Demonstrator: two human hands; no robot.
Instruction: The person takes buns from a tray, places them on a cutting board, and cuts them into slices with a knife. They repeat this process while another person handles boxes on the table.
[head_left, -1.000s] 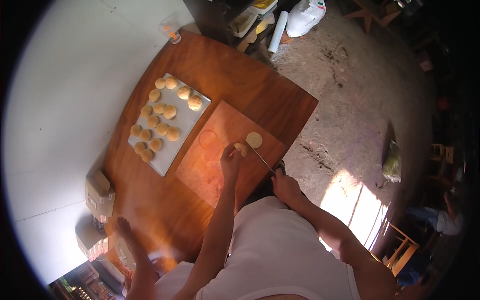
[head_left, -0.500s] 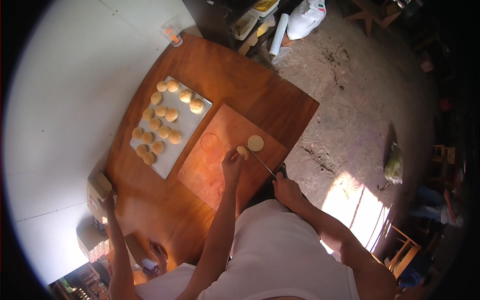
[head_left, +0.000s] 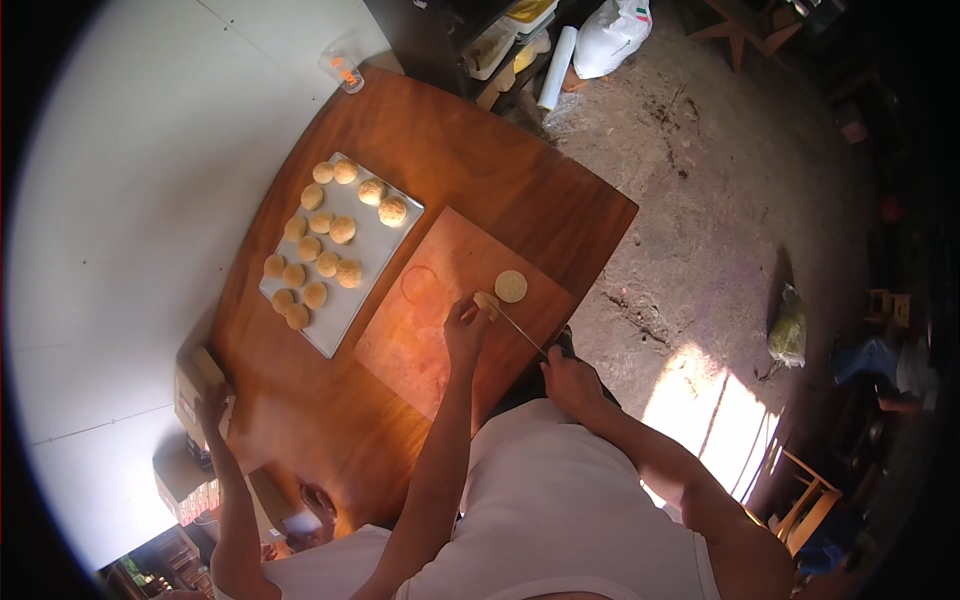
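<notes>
My left hand (head_left: 463,328) pinches a small golden bun piece (head_left: 486,302) over the reddish cutting board (head_left: 405,340). From the right, my right hand (head_left: 572,380) grips a thin knife (head_left: 522,331) by its handle, and the blade's far end overlaps the bun piece. Just beyond the blade, a pale round bun half (head_left: 511,287) lies flat on the board. To the left, a metal tray (head_left: 372,285) carries several round golden buns (head_left: 343,230) in loose rows.
Another person's arm (head_left: 232,500) reaches to cardboard boxes (head_left: 197,385) at the left of the wooden table (head_left: 470,120). A clear plastic cup (head_left: 349,76) stands at the table's far corner. Shelves with containers (head_left: 490,52) and a white bag (head_left: 613,40) are beyond.
The knife and my right hand have shifted slightly left, bringing the blade onto the bun piece in my left hand. The other person's arm has moved a little left.
</notes>
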